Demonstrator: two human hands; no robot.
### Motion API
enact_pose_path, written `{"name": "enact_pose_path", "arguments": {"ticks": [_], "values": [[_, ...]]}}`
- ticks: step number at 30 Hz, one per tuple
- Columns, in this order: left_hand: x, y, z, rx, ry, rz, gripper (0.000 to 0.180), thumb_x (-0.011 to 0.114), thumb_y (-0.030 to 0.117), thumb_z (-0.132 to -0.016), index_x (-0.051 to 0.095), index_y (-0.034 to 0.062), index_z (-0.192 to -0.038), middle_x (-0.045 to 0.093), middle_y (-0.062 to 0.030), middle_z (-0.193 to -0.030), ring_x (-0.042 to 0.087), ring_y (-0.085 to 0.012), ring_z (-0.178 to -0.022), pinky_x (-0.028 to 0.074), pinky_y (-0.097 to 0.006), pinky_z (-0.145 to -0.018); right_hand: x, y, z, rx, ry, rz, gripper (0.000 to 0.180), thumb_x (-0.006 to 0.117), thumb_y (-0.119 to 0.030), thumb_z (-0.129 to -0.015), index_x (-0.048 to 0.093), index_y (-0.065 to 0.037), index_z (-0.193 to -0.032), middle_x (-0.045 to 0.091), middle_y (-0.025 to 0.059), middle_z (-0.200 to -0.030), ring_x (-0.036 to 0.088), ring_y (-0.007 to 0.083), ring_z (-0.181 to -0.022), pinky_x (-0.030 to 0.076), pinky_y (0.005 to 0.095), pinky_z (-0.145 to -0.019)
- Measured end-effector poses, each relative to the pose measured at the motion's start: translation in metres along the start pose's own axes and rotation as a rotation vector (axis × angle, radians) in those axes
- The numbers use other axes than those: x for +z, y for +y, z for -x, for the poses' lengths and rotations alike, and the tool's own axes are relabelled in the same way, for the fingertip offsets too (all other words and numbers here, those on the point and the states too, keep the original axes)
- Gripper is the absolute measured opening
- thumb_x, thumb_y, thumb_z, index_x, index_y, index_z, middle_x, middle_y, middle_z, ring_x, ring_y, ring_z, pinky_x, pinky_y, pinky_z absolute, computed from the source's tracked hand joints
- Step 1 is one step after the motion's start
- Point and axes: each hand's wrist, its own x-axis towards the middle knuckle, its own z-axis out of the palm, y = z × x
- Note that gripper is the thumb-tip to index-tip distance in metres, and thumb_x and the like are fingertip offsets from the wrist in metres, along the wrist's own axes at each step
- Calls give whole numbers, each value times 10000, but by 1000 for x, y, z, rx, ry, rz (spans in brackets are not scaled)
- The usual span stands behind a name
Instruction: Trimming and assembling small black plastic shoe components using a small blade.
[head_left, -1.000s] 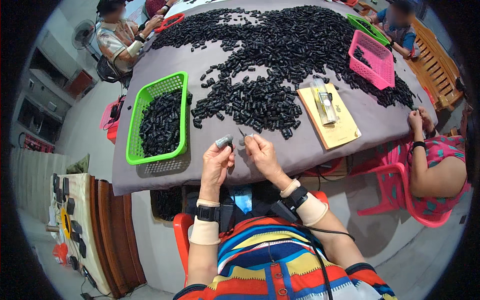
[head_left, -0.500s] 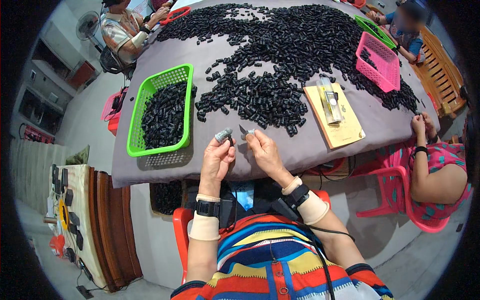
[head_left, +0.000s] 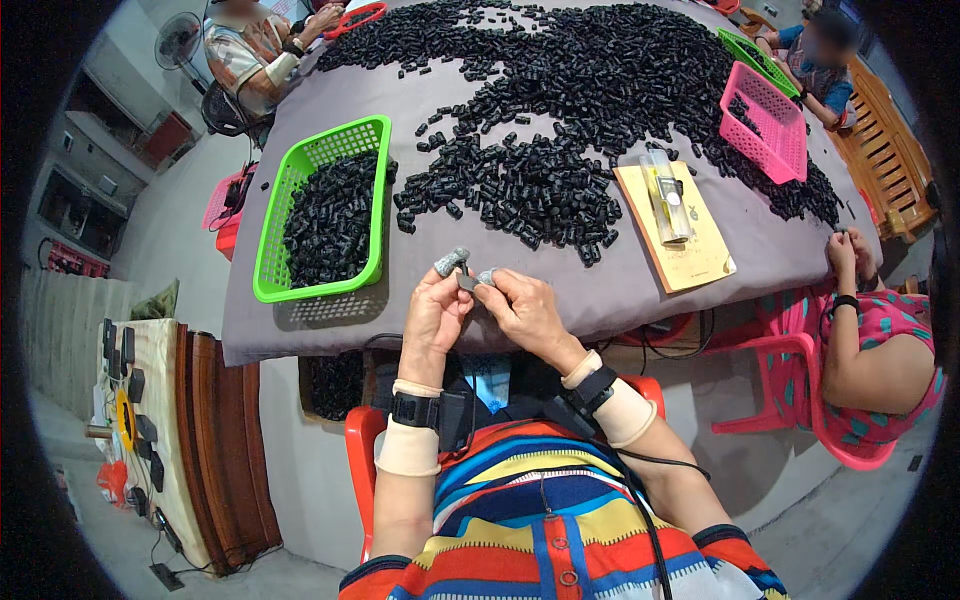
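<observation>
My left hand (head_left: 436,312) is closed, pinching a small black plastic part (head_left: 463,268) between thumb and forefinger. Grey wrapping covers the tip of its forefinger. In my right hand (head_left: 527,312), closed as well, is a small knife; its short dark blade (head_left: 467,283) lies against or right beside the black part. Most of the knife's handle is hidden by my fingers, and one of those fingertips is wrapped in grey too. Both hands are held together just above the near edge of the grey tablecloth (head_left: 330,335). Beyond them spreads a heap of similar black parts (head_left: 545,185).
A green basket (head_left: 379,225) full of black parts stands to the left. On the right, a clear plastic case (head_left: 672,215) rests on a yellow pad (head_left: 705,262). Farther off are a pink basket (head_left: 790,165) and another green one. Other people sit around the table.
My right hand has brought the knife blade down and left, from apart to the black part in my left hand. The two hands are now closer together.
</observation>
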Motion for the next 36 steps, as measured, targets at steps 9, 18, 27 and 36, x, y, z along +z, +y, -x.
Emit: {"name": "enact_pose_path", "arguments": {"ticks": [9,18,27,36], "values": [[-12,-1,-4,-35,-97,18,265,499,60,-891,527,12,-1150,613,-90,-898,547,-109,-622,480,-225,-544,0,-5,-1,-14,1,57,241,559,-243,-842,535,-39,-717,550,126,-674,560,331,-628,409,409,-521],[-9,-2,-3,-28,-86,3,255,514,56,-888,533,10,-1138,615,-80,-885,536,-96,-599,464,-207,-520,2,-3,-2,-33,14,59,228,559,-217,-843,531,-30,-716,546,131,-668,556,331,-612,404,403,-516],[-10,-2,-2,-23,-126,-13,258,520,49,-882,535,5,-1135,612,-71,-877,530,-85,-595,441,-199,-504,3,-3,0,-30,10,83,235,550,-244,-851,535,-50,-719,562,116,-691,569,324,-626,424,410,-523],[-9,-2,-3,-18,-91,-36,252,519,33,-880,537,9,-1130,612,-57,-867,525,-74,-590,442,-190,-511,7,1,-1,-86,24,138,216,558,-234,-848,535,-58,-724,562,110,-683,567,327,-619,421,416,-504]]}}
